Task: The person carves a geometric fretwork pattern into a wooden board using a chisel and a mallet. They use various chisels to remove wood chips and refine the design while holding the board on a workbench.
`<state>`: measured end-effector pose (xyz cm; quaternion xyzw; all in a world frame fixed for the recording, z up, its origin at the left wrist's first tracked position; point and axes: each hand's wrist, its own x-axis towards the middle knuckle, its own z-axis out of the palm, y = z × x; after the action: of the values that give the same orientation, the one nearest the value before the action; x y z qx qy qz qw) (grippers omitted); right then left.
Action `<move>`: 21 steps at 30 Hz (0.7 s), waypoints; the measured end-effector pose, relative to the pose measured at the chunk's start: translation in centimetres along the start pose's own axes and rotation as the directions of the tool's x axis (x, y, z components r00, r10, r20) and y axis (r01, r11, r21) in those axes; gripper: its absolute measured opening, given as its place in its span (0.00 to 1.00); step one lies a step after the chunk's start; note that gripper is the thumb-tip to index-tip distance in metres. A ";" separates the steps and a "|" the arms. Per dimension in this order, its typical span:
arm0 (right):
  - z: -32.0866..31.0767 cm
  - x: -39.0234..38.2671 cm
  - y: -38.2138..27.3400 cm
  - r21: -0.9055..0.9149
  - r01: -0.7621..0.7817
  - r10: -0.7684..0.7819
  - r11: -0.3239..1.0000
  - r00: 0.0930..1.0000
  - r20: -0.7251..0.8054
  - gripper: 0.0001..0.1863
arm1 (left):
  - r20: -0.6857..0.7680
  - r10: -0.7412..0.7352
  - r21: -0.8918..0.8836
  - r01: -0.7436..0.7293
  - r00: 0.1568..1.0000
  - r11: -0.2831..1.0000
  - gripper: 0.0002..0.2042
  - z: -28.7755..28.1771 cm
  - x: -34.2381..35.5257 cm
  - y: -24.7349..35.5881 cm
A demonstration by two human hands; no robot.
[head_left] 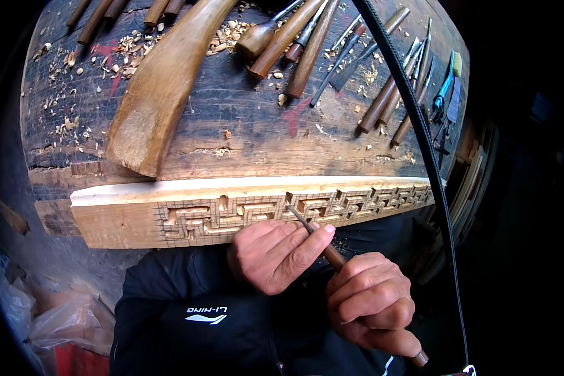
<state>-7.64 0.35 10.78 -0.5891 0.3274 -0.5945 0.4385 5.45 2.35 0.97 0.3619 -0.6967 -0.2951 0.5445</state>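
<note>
Hands (pixel 272 255) (pixel 371 304), two, hold one chisel (pixel 333 257) at one carved board (pixel 125 224).

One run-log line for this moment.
left hand: fingers on chisel shank | right hand: gripping chisel handle | chisel tip: at fret carving | wooden board: along bench's near edge | bench: hand tools, shavings
</note>
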 end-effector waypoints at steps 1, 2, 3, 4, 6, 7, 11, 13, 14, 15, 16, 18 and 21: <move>0.2 0.1 0.0 -0.007 -0.002 0.002 1.000 1.000 -0.004 0.37 | -0.008 -0.001 0.001 0.001 1.000 1.000 0.24 0.0 0.0 0.0; 0.4 0.2 -0.1 -0.027 -0.025 0.025 0.999 1.000 -0.006 0.37 | -0.005 -0.006 0.000 0.006 1.000 1.000 0.24 -0.1 0.0 0.0; 0.6 0.4 -0.3 -0.048 -0.049 0.048 0.998 0.999 -0.008 0.37 | -0.002 -0.013 0.000 0.013 1.000 1.000 0.24 -0.1 -0.1 -0.1; 0.8 0.6 -0.4 -0.068 -0.072 0.072 0.995 0.997 -0.010 0.37 | 0.000 -0.019 0.000 0.019 1.000 1.000 0.25 -0.2 -0.1 -0.1; 1.4 0.7 -0.4 -0.090 -0.095 0.093 0.991 0.995 -0.029 0.37 | -0.001 -0.014 0.020 0.014 1.000 1.000 0.25 -0.3 -0.4 -0.2; 1.7 0.7 -0.4 -0.100 -0.108 0.104 0.989 0.994 -0.039 0.37 | -0.001 -0.012 0.031 0.012 1.000 0.999 0.25 -0.3 -0.5 -0.2; 1.9 0.1 0.7 -0.028 -0.050 0.048 0.998 0.996 -0.080 0.38 | 0.012 -0.040 0.072 0.039 0.999 0.997 0.26 -0.1 -0.7 0.0; 1.6 0.0 0.9 -0.088 -0.024 0.025 0.996 1.000 0.013 0.36 | 0.021 -0.042 0.064 0.041 0.999 0.997 0.26 -0.1 -0.9 -0.1; 1.5 -0.1 1.1 -0.117 -0.006 0.014 0.993 0.998 0.064 0.35 | 0.018 -0.034 0.071 0.033 0.999 0.997 0.25 -0.2 -1.0 -0.2; 1.3 -0.2 1.4 -0.056 0.025 -0.021 0.998 0.997 0.068 0.32 | 0.017 -0.026 0.077 0.025 1.000 0.997 0.25 -0.2 -1.0 -0.2; 1.1 -0.5 1.4 -0.069 0.058 -0.051 0.996 0.994 0.091 0.31 | 0.015 -0.019 0.085 0.018 1.000 0.996 0.25 -0.2 -0.9 -0.3; 0.8 -1.5 0.5 -0.054 0.113 -0.107 0.992 0.988 0.113 0.20 | -0.012 0.029 0.039 -0.029 0.999 0.999 0.24 -0.2 -0.5 -0.6; 0.8 -1.5 0.0 -0.054 0.122 -0.119 0.991 0.992 0.045 0.22 | -0.006 0.047 0.013 -0.047 0.999 0.999 0.24 0.0 -0.5 -0.3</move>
<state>-6.93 1.85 10.25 -0.6323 0.2987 -0.5980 0.3916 5.60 2.62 0.48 0.3497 -0.7051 -0.2766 0.5514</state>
